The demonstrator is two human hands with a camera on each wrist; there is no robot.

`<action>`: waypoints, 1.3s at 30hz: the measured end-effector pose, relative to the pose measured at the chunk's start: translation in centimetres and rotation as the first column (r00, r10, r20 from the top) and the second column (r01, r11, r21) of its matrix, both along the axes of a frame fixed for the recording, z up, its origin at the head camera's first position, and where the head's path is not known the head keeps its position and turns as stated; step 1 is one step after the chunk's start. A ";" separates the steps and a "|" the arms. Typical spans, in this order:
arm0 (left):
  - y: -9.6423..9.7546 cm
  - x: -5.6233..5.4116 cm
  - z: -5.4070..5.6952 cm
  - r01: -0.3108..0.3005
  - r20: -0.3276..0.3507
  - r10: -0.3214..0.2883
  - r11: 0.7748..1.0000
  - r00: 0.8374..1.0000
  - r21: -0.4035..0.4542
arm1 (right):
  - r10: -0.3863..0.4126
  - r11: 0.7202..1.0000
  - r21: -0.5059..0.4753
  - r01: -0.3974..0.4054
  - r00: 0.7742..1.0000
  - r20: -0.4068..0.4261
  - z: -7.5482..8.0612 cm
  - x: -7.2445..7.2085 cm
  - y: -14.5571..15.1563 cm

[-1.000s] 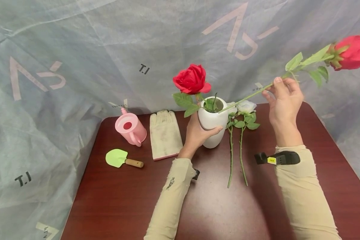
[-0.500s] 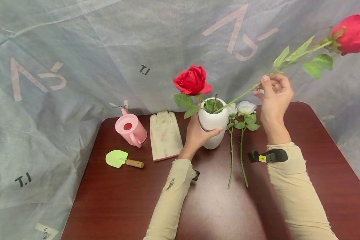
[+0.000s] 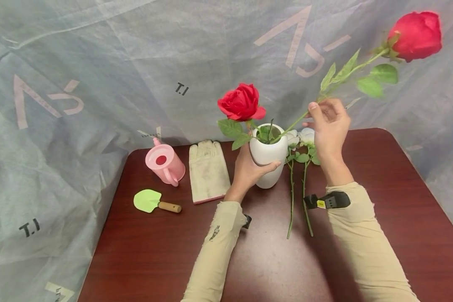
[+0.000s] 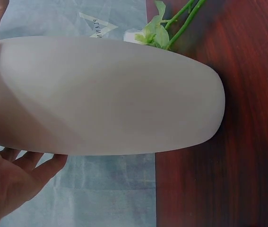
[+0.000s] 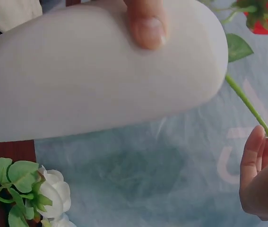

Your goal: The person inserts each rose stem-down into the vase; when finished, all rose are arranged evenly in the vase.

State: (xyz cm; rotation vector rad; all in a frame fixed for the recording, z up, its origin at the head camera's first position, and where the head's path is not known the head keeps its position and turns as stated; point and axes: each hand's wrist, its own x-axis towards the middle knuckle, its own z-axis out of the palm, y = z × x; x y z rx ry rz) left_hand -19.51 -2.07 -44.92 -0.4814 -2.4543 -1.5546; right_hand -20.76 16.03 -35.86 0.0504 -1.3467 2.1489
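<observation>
A white vase stands on the table, gripped around its side by my left hand, thumb across the front. One open red rose leans out of its mouth to the left, green leaves at the rim. My right hand pinches the stem of a second red rose, whose bloom tilts up to the right. The lower stem of that rose runs down into the vase mouth; its end is hidden inside. In the left wrist view the vase fills the middle, fingers wrapped near its top.
Two white roses lie on the table right of the vase, stems toward me. Leftward are a pale work glove, a pink watering can and a small trowel with a wooden handle. A grey sheet hangs behind the table.
My right hand has moved left toward the vase, bringing the rose with it. Its bloom has risen and its stem stands steeper, reaching further into the mouth. The left hand has stayed put.
</observation>
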 end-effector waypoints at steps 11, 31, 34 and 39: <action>-0.2 0.0 -0.1 -0.006 0.003 0.006 1.000 1.000 -0.016 | 0.038 0.985 0.168 -0.043 0.999 0.033 -0.6 0.2 -1.4; -0.2 0.0 -0.1 -0.033 -0.011 0.033 0.999 0.999 -0.018 | -0.048 0.871 0.491 -0.032 0.988 0.148 -1.7 0.3 -2.5; -0.3 0.0 -0.1 -0.032 -0.009 0.031 0.999 0.999 -0.014 | -0.060 0.813 0.580 -0.043 0.986 0.158 -1.9 0.5 -2.6; -0.4 0.0 -0.1 -0.019 -0.002 0.019 1.000 1.000 -0.004 | -0.088 0.728 0.684 -0.046 0.983 0.160 -2.1 0.8 -2.7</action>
